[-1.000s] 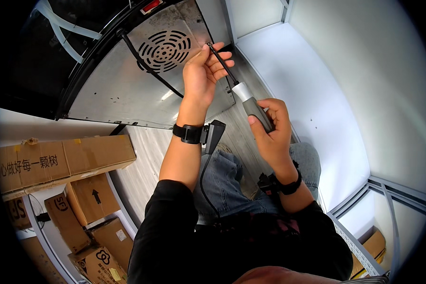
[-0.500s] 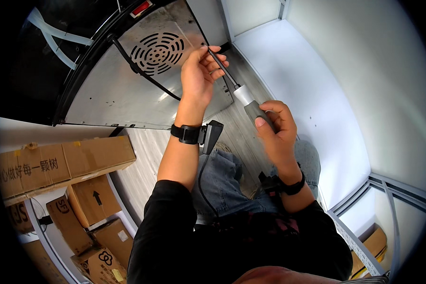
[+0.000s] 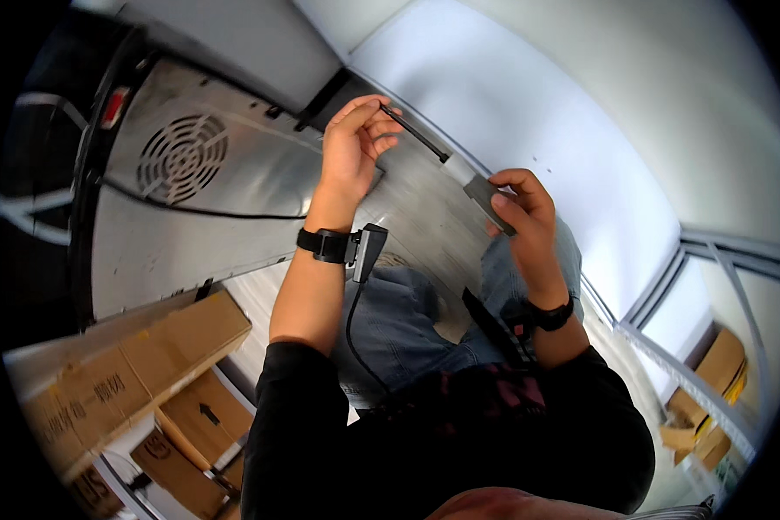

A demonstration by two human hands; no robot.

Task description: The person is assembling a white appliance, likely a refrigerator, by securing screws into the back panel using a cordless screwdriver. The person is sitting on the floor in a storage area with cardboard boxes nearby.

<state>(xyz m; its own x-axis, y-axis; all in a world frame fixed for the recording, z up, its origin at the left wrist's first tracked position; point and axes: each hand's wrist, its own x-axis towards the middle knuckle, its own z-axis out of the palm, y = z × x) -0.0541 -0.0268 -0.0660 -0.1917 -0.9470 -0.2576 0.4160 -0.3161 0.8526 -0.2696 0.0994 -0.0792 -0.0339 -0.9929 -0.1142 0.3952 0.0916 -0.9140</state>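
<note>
My right hand (image 3: 529, 212) is wrapped round the grey handle of a screwdriver (image 3: 489, 204), which has a pale collar and a long dark shaft. The shaft slants up and left to my left hand (image 3: 353, 147). There my thumb and forefinger pinch its tip, while the other fingers curl loosely. Whether a small screw sits at the tip is hidden. Left of that hand stands a metal panel (image 3: 251, 165) with a round slotted vent (image 3: 182, 159), part of a black-framed machine. Both hands are apart from the panel.
A black cable (image 3: 208, 213) runs across the panel. Cardboard boxes (image 3: 182, 342) lie on a shelf at lower left, and more boxes (image 3: 719, 364) at lower right. A white panel (image 3: 529, 130) in a metal frame closes off the right side. My jeans-clad legs (image 3: 399, 321) are below.
The view has turned, so the vented panel now lies farther left. My hands have come away from the panel's edge, with the screwdriver still between them.
</note>
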